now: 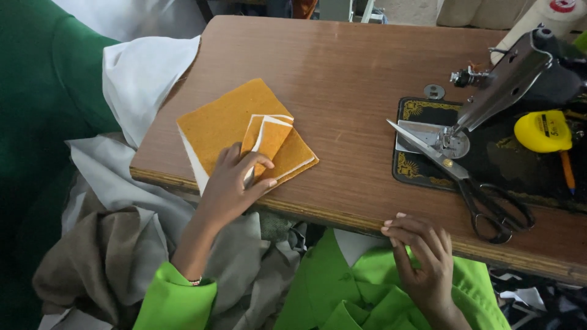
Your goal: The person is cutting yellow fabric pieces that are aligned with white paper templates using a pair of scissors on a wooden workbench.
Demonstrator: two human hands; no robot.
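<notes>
A stack of orange felt squares with white backing (229, 122) lies near the front left edge of a brown wooden table (342, 79). My left hand (229, 186) rests on the stack's front part, thumb and fingers pinching a smaller folded orange piece (269, 137). My right hand (422, 253) sits at the table's front edge, fingers curled against the wood, holding nothing. Both sleeves are bright green.
A sewing machine (520, 79) stands at the right on a black base. Large black-handled scissors (471, 186) lie in front of it. A yellow tape measure (543, 131) and a pencil (567, 171) rest on the base. White and grey cloth (140, 79) hangs off the left.
</notes>
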